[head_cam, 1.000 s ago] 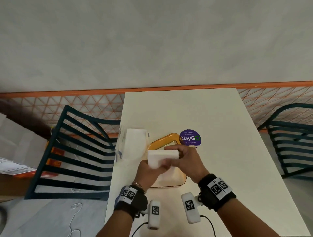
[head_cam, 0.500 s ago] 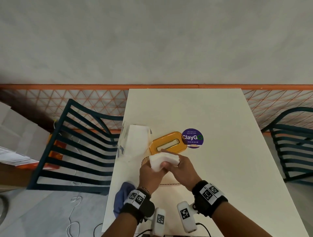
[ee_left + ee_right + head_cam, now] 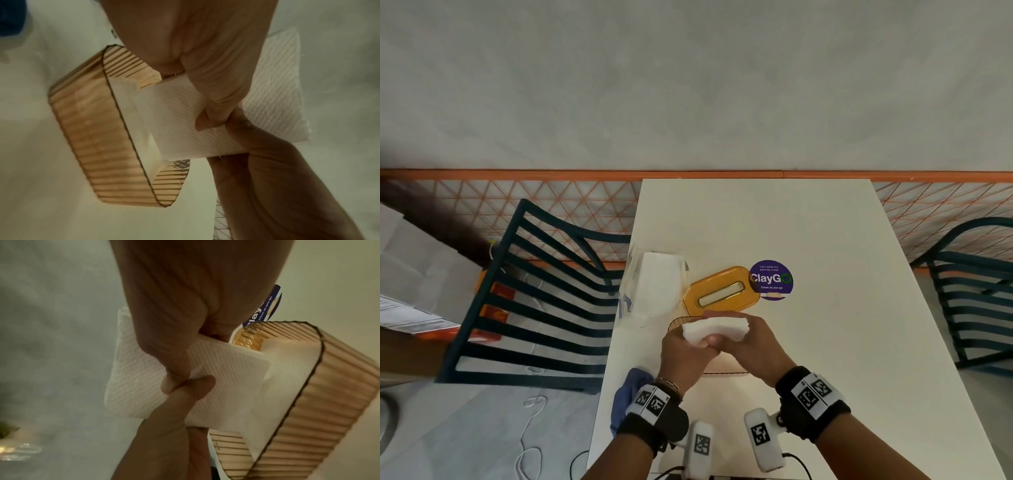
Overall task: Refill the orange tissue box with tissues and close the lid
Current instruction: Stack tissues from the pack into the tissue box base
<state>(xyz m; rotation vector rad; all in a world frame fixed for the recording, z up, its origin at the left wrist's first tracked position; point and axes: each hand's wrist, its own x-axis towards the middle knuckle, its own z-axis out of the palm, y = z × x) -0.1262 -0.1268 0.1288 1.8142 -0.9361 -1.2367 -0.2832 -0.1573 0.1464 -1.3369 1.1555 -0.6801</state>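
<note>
Grey wall fills the upper half of the head view, with an orange rail and lattice below it; your white desk (image 3: 808,240) runs down the centre, a dark slatted chair (image 3: 544,294) at frame left and another chair (image 3: 976,284) at the right edge.

Both of your hands meet low in the centre of the frame, just above the open box. Your left hand (image 3: 685,349) and right hand (image 3: 750,346) each have their grip closed around one stack of white tissues (image 3: 715,329) — fingers curled over the top, thumbs underneath and touching each other, as both wrist views show. The stack is bowed slightly between the two grips.

The orange tissue box (image 3: 98,146), ribbed and translucent, stands on the desk directly beneath your hands. The left wrist view shows white tissue already lying inside it, and the held stack's lower corner sits over the box opening. Whether the stack touches the tissue inside, you cannot tell from these views.

The orange lid (image 3: 722,291), with its slot facing up, lies flat on the desk above the hands in the frame — off the box. Just right of it, a purple round sticker (image 3: 770,279) is fixed to the desk. Left of the lid stands a clear-wrapped tissue pack (image 3: 657,287) near the desk's left edge. A blue cloth (image 3: 630,397) lies at the desk's lower left edge, beside your left wrist.
</note>
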